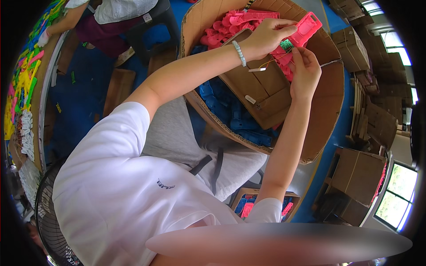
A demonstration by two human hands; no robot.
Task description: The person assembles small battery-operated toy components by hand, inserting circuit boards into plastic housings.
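My left hand (269,39), with a pale bead bracelet on its wrist, pinches a pink plastic housing (307,28) that has a rectangular recess. Just below it, my right hand (305,71) has its thumb and finger closed at the edge of a small green circuit board (286,44). Thin wires (274,60) trail from there toward a small white piece (256,69). Whether the board touches the housing is hard to tell. Both hands are above a large cardboard box (326,104) holding a heap of pink plastic parts (224,27) and blue plastic parts (235,117).
A cardboard divider (253,91) lies inside the large box. Beneath my right arm stands a smaller box (290,214) of blue and pink parts. At left, another person's hand (43,38) is over a table of colourful parts (29,84). A black fan (49,217) stands behind me; stacked cartons (357,173) are at right.
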